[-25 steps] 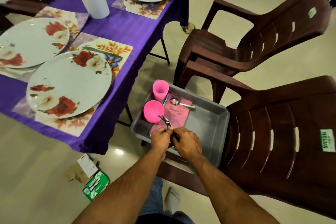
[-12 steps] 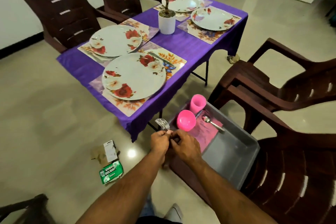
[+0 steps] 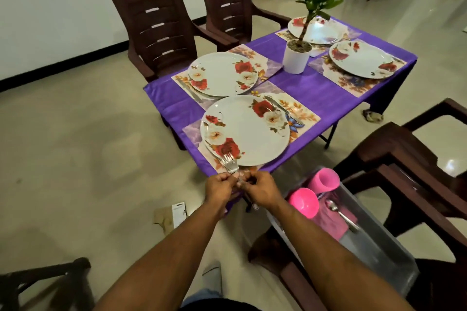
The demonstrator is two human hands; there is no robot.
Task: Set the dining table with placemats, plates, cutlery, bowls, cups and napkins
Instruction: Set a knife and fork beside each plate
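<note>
A small bunch of forks [image 3: 229,163] is held upright-tilted in front of the near edge of the worktop [image 3: 321,93], tines pointing up over the rim of the nearest plate [image 3: 246,131]. Both arms reach forward from the bottom of the view. The left hand [image 3: 219,184] and right hand [image 3: 261,188] meet knuckle to knuckle, fingers curled and pinching the fork handles between them.

The nearest plate, white with red flowers, sits on a floral placemat [image 3: 302,113] on the purple cloth; a knife [image 3: 284,110] lies on the mat just beside it. Three more plates on mats are spread across the worktop, around a white potted plant [image 3: 296,58].

To the right, on a brown chair [image 3: 394,159], a grey bin [image 3: 379,255] holds a pink cup [image 3: 326,180], a pink bowl [image 3: 304,202], a spoon [image 3: 340,212] and pink napkins [image 3: 331,225].
</note>
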